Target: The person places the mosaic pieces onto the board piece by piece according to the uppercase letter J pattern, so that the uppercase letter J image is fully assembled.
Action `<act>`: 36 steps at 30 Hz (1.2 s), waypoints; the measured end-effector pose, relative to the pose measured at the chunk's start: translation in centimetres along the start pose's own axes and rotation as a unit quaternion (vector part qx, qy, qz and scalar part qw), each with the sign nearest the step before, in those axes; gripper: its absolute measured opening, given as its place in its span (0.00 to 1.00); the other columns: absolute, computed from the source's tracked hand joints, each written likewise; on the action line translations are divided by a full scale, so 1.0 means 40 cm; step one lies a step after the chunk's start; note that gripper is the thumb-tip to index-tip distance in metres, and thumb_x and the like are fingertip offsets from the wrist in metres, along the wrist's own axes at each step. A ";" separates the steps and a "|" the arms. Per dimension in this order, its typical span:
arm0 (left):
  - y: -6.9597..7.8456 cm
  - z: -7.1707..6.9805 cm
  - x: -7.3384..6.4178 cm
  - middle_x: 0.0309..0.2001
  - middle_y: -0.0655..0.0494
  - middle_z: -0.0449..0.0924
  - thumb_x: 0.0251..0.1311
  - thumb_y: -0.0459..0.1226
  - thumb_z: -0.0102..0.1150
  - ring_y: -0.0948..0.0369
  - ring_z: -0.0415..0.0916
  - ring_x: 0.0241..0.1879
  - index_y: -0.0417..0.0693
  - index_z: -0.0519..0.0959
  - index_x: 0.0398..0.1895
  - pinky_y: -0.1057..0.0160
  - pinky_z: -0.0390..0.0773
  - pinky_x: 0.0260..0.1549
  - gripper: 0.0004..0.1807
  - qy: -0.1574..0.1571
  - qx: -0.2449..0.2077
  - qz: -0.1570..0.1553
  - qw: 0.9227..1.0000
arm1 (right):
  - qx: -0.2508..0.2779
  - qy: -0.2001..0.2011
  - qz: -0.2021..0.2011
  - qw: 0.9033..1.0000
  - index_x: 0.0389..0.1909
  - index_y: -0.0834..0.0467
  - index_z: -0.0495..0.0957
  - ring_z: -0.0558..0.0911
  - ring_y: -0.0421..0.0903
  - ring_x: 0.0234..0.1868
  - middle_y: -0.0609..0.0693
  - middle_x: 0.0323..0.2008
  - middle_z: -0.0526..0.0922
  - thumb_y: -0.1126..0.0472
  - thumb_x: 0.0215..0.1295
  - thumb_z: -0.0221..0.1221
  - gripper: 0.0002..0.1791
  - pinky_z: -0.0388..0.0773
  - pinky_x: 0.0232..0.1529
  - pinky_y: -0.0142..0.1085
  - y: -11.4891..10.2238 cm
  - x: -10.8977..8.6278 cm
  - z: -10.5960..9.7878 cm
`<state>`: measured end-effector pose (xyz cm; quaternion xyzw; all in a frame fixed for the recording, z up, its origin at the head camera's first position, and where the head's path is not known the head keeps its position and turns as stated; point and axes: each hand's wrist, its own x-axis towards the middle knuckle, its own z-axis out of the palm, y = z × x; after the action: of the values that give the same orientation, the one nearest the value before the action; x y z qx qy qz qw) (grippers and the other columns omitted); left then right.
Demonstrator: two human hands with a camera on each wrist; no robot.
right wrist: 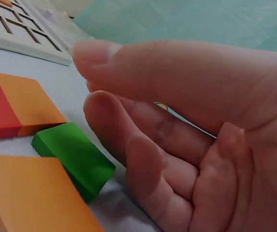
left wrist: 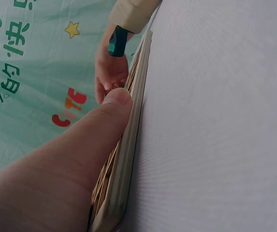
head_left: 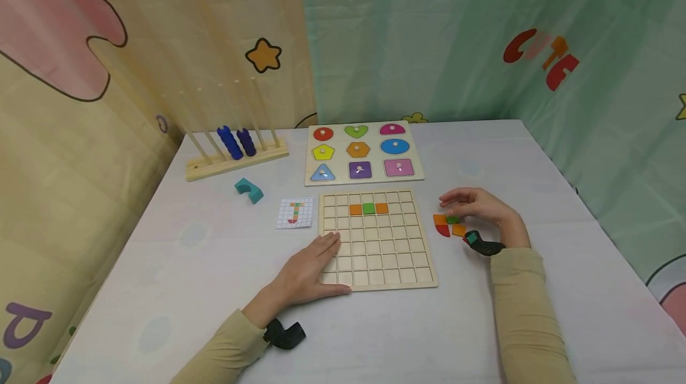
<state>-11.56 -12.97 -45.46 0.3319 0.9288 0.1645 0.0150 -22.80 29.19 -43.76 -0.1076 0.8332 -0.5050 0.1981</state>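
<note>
Board [head_left: 380, 247] lies partly under the left hand [head_left: 306, 271], which is outstretched, gripping nothing. The right hand [head_left: 485, 206], loosely curled and empty, hovers by a green block [right wrist: 76, 159].

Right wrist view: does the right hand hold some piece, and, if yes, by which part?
Nothing is held: the right hand shows no piece between its fingers, and the green block lies beside them.
</note>
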 end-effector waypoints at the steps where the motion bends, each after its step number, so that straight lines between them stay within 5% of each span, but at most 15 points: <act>1: 0.000 0.000 0.000 0.71 0.49 0.53 0.51 0.71 0.47 0.58 0.47 0.71 0.38 0.58 0.70 0.62 0.51 0.68 0.55 0.000 0.001 0.000 1.000 | -0.001 0.001 0.000 1.000 0.53 0.65 0.75 0.80 0.46 0.40 0.58 0.48 0.80 0.59 0.58 0.64 0.23 0.76 0.39 0.35 0.002 0.001 0.000; 26: 0.000 -0.001 0.000 0.71 0.49 0.54 0.51 0.72 0.46 0.57 0.48 0.71 0.38 0.58 0.70 0.60 0.53 0.67 0.55 0.002 0.000 0.000 1.000 | -0.076 -0.015 0.007 0.997 0.45 0.63 0.81 0.72 0.48 0.31 0.56 0.43 0.82 0.61 0.50 0.69 0.20 0.71 0.31 0.31 -0.022 0.012 0.018; 36: -0.001 0.001 0.000 0.71 0.49 0.53 0.50 0.72 0.46 0.57 0.48 0.71 0.39 0.58 0.70 0.60 0.54 0.67 0.55 -0.004 0.000 -0.004 1.000 | -0.067 -0.028 0.014 0.997 0.44 0.64 0.81 0.74 0.47 0.31 0.55 0.41 0.83 0.62 0.51 0.69 0.19 0.73 0.30 0.31 -0.020 0.020 0.022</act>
<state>-11.56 -12.99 -45.51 0.3291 0.9298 0.1635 0.0195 -23.13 27.82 -43.60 -0.1230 0.8606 -0.4422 0.2207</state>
